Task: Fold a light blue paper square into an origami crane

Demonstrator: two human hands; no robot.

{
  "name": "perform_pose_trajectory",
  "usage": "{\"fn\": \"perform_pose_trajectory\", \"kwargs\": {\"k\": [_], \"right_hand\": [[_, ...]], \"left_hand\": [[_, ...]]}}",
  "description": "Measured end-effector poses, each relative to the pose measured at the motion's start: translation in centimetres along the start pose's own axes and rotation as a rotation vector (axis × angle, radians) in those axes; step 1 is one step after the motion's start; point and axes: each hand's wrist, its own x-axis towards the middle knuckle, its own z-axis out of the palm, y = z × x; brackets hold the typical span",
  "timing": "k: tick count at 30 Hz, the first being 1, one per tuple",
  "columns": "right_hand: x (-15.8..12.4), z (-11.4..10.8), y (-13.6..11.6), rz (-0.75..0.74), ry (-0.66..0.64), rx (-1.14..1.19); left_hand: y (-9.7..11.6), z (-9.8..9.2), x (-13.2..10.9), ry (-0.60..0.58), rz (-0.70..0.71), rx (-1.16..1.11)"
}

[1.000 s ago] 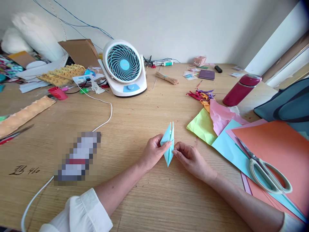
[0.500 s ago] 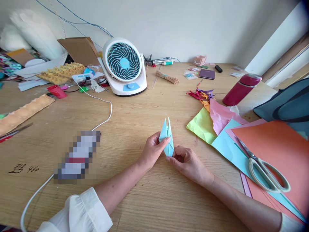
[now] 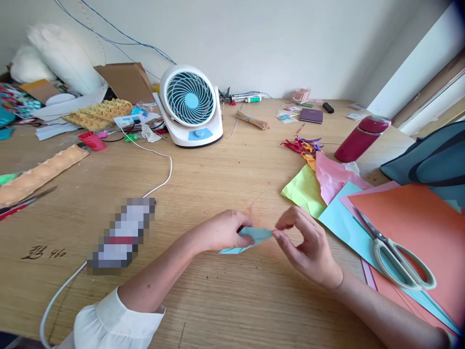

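Note:
A folded light-blue paper (image 3: pixel 258 234) is held low above the middle of the table, lying sideways with a narrow tip to the right. My left hand (image 3: pixel 223 231) grips its body between thumb and fingers, which partly cover it. At the right tip, the thumb and forefinger of my right hand (image 3: pixel 308 245) are pinched together. The paper's left part shows below the left hand.
Coloured paper sheets (image 3: pixel 417 232) lie at the right with scissors (image 3: pixel 392 257) on top. Behind them are a green crumpled paper (image 3: pixel 304 191) and a red flask (image 3: pixel 363 138). A blurred-out phone (image 3: pixel 123 232), its white cable (image 3: pixel 170 167) and a fan (image 3: pixel 192 104) are leftward.
The folded paper has turned from upright, two points up, to sideways. My left hand has rolled over it; my right hand has moved right and up to its tip.

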Motion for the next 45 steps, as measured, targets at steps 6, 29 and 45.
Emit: {"fn": "perform_pose_trajectory", "kwargs": {"k": [6,29,45], "right_hand": [[-0.3,1.4,0.5,0.12,-0.463,0.008],[-1.0,1.8,0.3,-0.179,-0.112,-0.445],[-2.3,3.4,0.2,-0.237,-0.385,-0.418]], "left_hand": [[0.8,1.3,-0.5,-0.081,0.042,0.214],[0.1,3.6,-0.6,0.325,-0.345,-0.387],[-0.1,3.5,-0.8,0.291,-0.304,-0.043]]}}
